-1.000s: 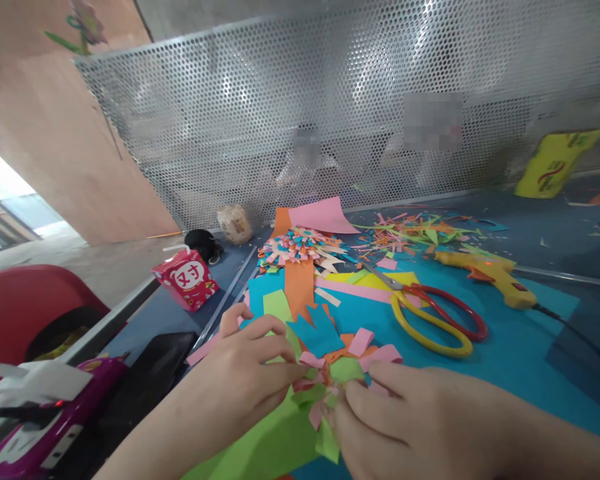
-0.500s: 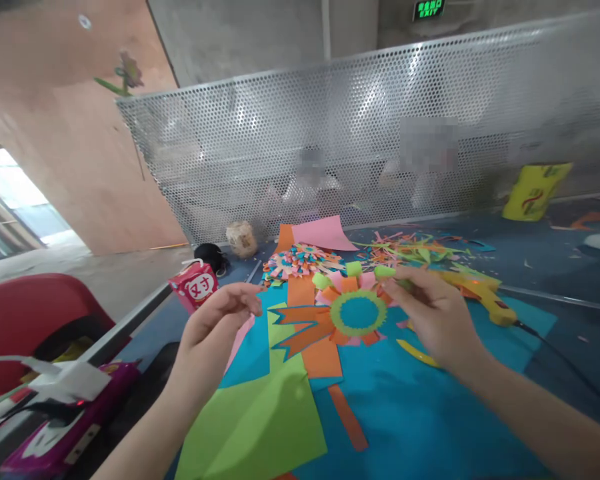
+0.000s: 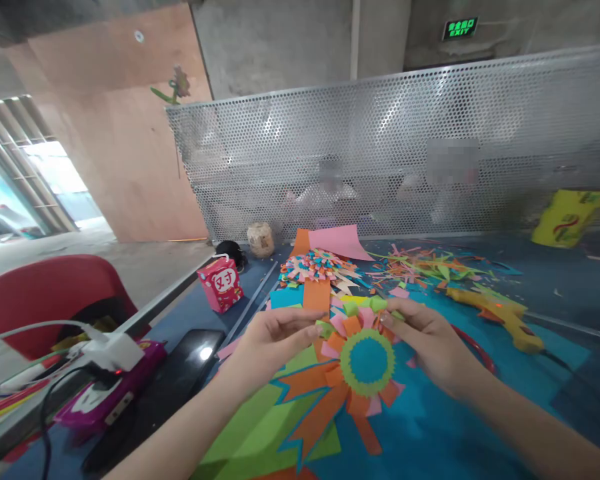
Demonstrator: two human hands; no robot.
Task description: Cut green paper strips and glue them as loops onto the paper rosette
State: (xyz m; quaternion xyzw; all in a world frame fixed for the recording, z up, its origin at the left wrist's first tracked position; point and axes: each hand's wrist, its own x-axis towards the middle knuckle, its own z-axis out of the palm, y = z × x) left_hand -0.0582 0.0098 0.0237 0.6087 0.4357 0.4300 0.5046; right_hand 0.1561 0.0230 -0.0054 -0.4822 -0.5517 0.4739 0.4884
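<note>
A paper flower point(image 3: 364, 359) with a blue centre, a jagged green ring and orange, pink and green looped petals is held up over the table. My right hand point(image 3: 425, 340) pinches its upper right petals. My left hand point(image 3: 275, 337) has its fingertips closed on a green petal at the flower's upper left. Under the flower lie an orange starburst cut-out point(image 3: 310, 407) and a green paper sheet point(image 3: 250, 433) on blue paper.
A yellow glue gun point(image 3: 500, 313) and red-handled scissors point(image 3: 473, 347) lie to the right. Paper scraps point(image 3: 420, 267), another paper flower point(image 3: 317, 265) and a pink sheet point(image 3: 337, 241) lie farther back. A red drink carton point(image 3: 221, 283), a phone point(image 3: 180, 373) and a red chair point(image 3: 50, 300) are left. Perforated metal screen point(image 3: 380, 153) behind.
My left hand, empty and apart half a second ago, has come in and taken hold of a petal. The flower has dropped a little lower and nearer. The camera view has tilted up.
</note>
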